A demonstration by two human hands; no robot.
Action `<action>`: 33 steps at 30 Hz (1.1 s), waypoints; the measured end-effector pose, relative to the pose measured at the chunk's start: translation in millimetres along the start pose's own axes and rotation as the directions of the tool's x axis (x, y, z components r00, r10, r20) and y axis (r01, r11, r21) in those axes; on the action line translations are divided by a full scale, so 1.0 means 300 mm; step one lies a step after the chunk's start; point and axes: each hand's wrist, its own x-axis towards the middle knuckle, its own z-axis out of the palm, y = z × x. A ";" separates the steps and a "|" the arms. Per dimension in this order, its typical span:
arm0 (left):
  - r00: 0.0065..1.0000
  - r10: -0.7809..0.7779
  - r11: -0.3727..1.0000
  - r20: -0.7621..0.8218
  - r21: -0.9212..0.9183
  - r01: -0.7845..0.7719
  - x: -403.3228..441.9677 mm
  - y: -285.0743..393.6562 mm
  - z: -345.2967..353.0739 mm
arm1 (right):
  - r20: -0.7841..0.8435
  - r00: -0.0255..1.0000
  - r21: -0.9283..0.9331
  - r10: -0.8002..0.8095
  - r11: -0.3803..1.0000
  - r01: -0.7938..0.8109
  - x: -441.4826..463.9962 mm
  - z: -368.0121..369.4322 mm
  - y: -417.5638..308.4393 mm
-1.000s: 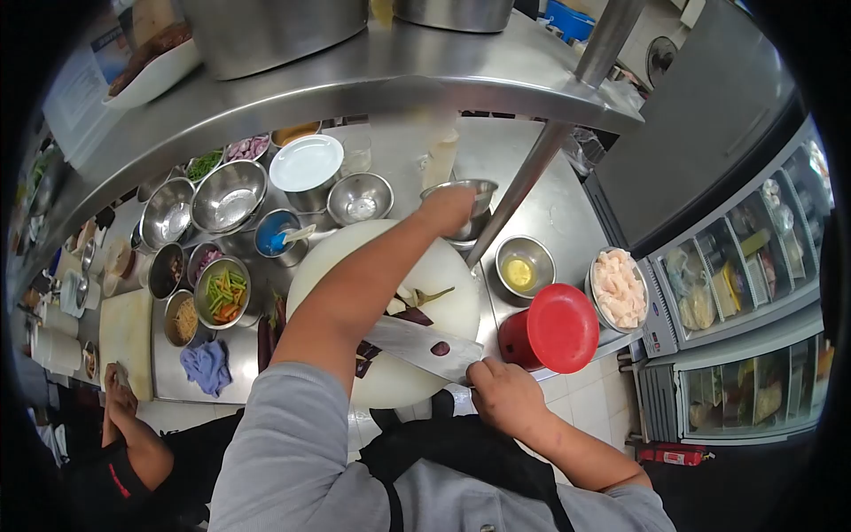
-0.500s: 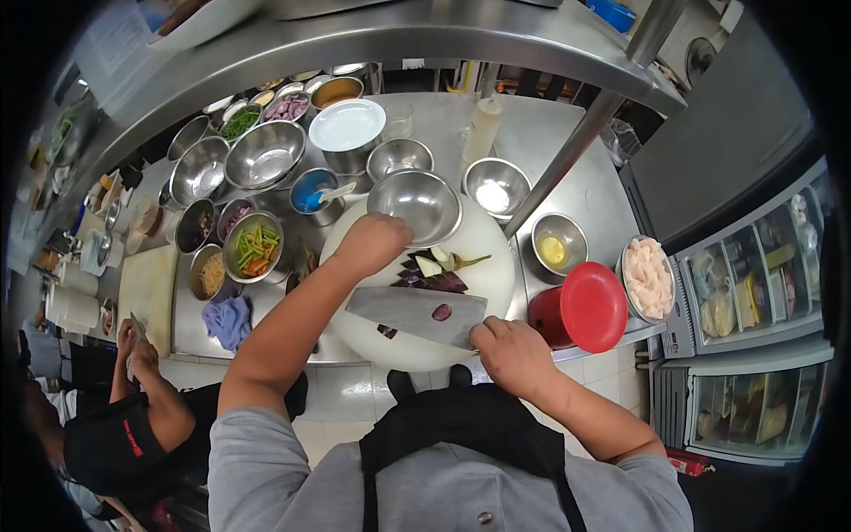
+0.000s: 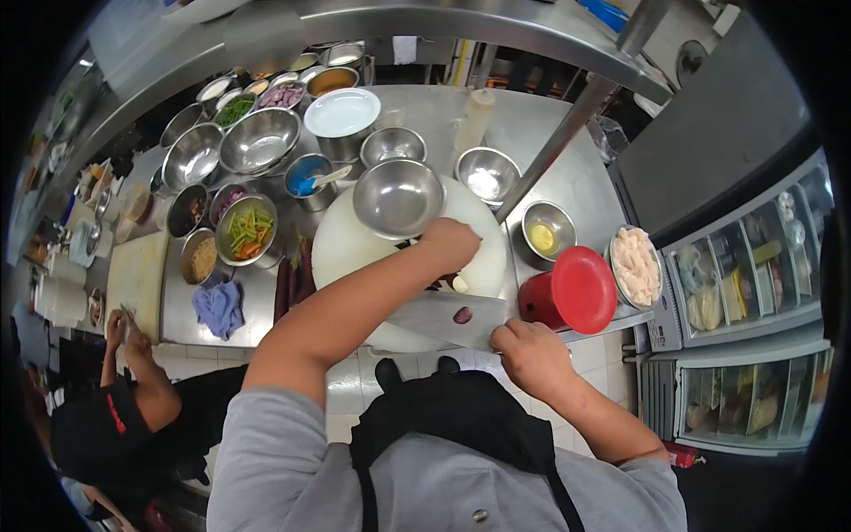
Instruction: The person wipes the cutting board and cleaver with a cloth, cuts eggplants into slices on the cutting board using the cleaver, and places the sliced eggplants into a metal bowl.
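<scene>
My right hand [image 3: 534, 355] is closed on the handle end of a broad cleaver [image 3: 434, 316], whose blade lies low over the near part of the round white board [image 3: 337, 257]. A dark purple slice [image 3: 462, 315] sits on the blade. My left hand [image 3: 450, 246], fingers curled, is over cut eggplant pieces [image 3: 459, 284] on the board; what it grips is hidden beneath it. Just beyond that hand, an empty steel bowl [image 3: 399, 199] rests on the far left part of the board.
Left of the board are whole eggplants [image 3: 293, 282], a bowl of cut vegetables [image 3: 251, 232] and a blue cloth [image 3: 218, 310]. To the right stand a red container [image 3: 576, 291] and a bowl of pale meat [image 3: 636, 266]. A co-worker's hands [image 3: 127, 330] are at the far left.
My left hand has let go of the steel bowl, now on the board, and moved right to the eggplant pieces. The cleaver has shifted slightly right with my right hand.
</scene>
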 end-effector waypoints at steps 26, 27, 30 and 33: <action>-0.598 -0.253 -0.667 0.760 -0.585 -0.462 -1.433 1.414 1.373 | 0.228 0.970 0.112 0.085 0.987 -0.113 0.169 -0.134 0.010; -0.606 -0.028 -0.581 0.795 -0.506 -0.637 -1.439 1.577 1.400 | 0.215 0.976 0.121 0.030 0.991 -0.057 0.189 -0.118 0.053; -0.523 0.422 -0.267 0.741 -0.449 -0.852 -1.445 1.995 1.385 | 0.260 0.964 0.233 -0.048 0.972 -0.015 0.223 -0.092 0.096; -0.891 0.157 -0.978 0.425 0.196 -0.078 -1.429 2.202 1.309 | 0.352 0.936 0.449 -0.012 0.879 -0.158 0.244 -0.065 0.120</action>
